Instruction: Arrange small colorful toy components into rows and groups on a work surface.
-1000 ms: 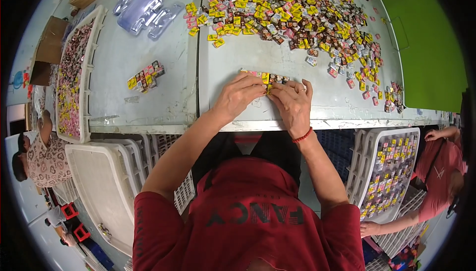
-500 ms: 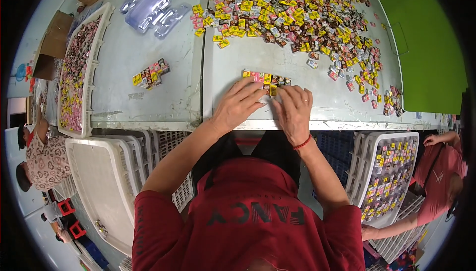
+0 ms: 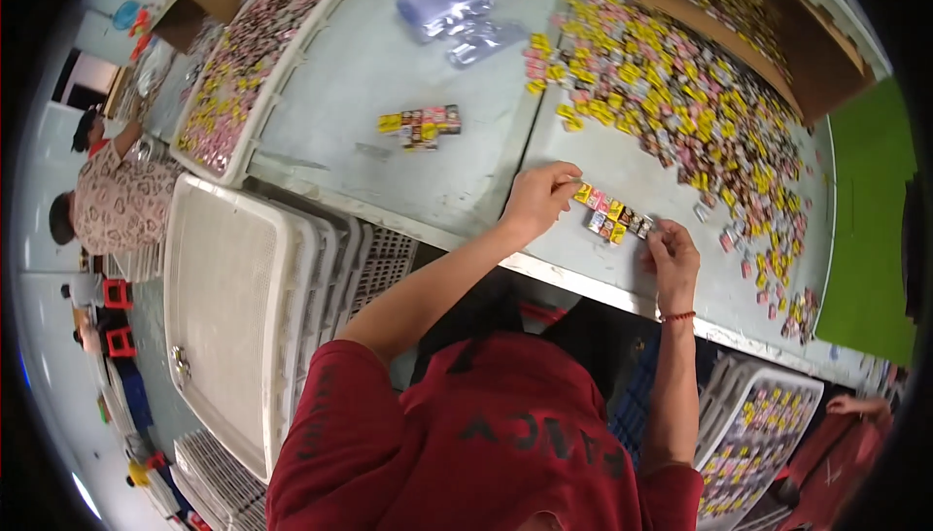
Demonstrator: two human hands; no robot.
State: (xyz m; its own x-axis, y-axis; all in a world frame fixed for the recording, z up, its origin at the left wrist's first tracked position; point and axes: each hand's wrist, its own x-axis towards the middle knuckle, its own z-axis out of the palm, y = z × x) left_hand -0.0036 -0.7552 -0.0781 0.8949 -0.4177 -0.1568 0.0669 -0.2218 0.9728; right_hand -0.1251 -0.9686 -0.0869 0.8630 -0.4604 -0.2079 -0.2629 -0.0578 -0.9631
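Note:
A short block of small packets (image 3: 607, 212) in yellow, pink, black and white lies tilted just above or on the table near its front edge; I cannot tell whether it touches. At its left end the fingers of my left hand (image 3: 537, 203) are pinched together on the outermost packet. My right hand (image 3: 675, 264), with a red bracelet at the wrist, pinches the opposite end. A similar finished-looking block of packets (image 3: 420, 127) rests on the table to the left. Beyond my hands spreads a big pile of loose packets (image 3: 680, 94).
Clear plastic trays (image 3: 447, 6) sit at the back. A cardboard box (image 3: 816, 55) of packets stands far right, beside a green board (image 3: 870, 230). White crates (image 3: 228, 308) are stacked lower left; a packet-filled crate (image 3: 255, 65) lies above them. Other people work on both sides.
My view has turned, so the table appears slanted. Both hands have spread from over the packet block to its two ends, and the block now shows between them.

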